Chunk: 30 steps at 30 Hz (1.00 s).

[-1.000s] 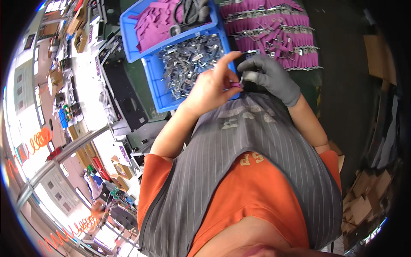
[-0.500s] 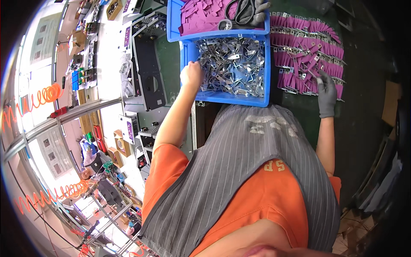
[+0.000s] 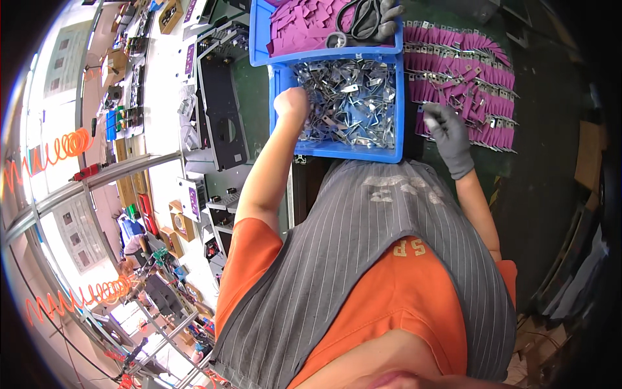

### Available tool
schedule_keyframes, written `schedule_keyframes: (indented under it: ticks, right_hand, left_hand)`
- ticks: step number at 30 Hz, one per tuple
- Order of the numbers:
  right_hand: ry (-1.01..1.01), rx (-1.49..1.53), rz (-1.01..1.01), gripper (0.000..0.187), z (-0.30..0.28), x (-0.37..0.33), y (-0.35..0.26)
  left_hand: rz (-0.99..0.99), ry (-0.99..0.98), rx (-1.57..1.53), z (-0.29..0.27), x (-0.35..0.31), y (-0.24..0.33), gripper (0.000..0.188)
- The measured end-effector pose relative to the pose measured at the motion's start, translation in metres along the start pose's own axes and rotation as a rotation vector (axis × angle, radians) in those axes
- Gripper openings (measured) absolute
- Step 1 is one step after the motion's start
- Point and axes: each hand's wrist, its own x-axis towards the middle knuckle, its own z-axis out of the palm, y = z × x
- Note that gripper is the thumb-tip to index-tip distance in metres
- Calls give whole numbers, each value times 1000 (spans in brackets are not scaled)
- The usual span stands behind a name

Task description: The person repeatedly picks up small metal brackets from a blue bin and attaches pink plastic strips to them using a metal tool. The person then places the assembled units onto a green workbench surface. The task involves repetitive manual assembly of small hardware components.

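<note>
My bare left hand (image 3: pixel 291 105) is closed at the left side of a blue bin (image 3: pixel 273 129). Its fingers curl out of sight, so what they hold, if anything, is hidden. Bent metal brackets (image 3: pixel 353 107) lie heaped in this bin. To its right, my right hand (image 3: pixel 449 137) wears a grey glove, with thumb and fingers apart and nothing visible between them. Close beyond that hand are rows of metal brackets with purple strips (image 3: pixel 489 91), several more lying loosely across them.
A second blue bin (image 3: pixel 260 32) with purple strips (image 3: pixel 301 26) adjoins the far side; grey gloves (image 3: pixel 385 23) and a black-handled tool (image 3: pixel 356 26) rest there. Black metal panels (image 3: pixel 223 104) stand left. A person (image 3: pixel 135 245) appears at the far lower left.
My right hand has moved left, away from the purple-covered brackets toward the bin. My left hand stays almost in place at the bin's left side.
</note>
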Motion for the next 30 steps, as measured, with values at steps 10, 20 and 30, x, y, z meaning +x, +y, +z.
schedule_keyframes:
  ticks: [10,20,30]
  right_hand:
    - [-416,820,437,38,25,6,-60]
    - [-369,658,512,22,20,-5,-48]
    - [-476,545,410,21,29,-22,-29]
  left_hand:
    - [779,728,-551,-60,-105,37,17]
    - [821,840,-555,-91,-41,35,19]
    - [566,471,-154,-116,80,25,18]
